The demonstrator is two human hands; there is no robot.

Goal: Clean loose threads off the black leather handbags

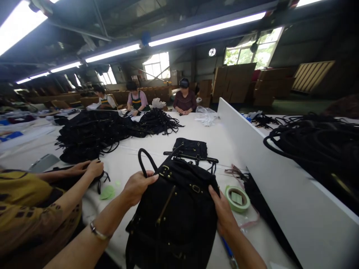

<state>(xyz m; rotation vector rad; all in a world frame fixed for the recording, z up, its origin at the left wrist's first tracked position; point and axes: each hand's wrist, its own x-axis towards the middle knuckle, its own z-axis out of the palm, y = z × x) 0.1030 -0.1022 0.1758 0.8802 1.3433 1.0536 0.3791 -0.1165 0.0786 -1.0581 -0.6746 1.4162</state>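
A black bag (179, 216) with brass zips and buckles hangs upright between my two hands, over the near part of the white table (207, 129). My left hand (140, 186) pinches its upper left edge, close to a looped handle. At the upper right side, my right hand (223, 209) grips the fabric, thumb on the front. Just behind the bag lies a flat black bag piece (190, 148). A roll of light green tape (238, 198) rests to the right, beside my right hand.
Black bags (92, 130) are heaped at the back left. A white partition (252, 149) runs along the right, with black straps (316, 145) beyond. A co-worker's hands (89, 169) are close on the left. Green paper (107, 192) and a blue-handled tool (228, 250) lie nearby.
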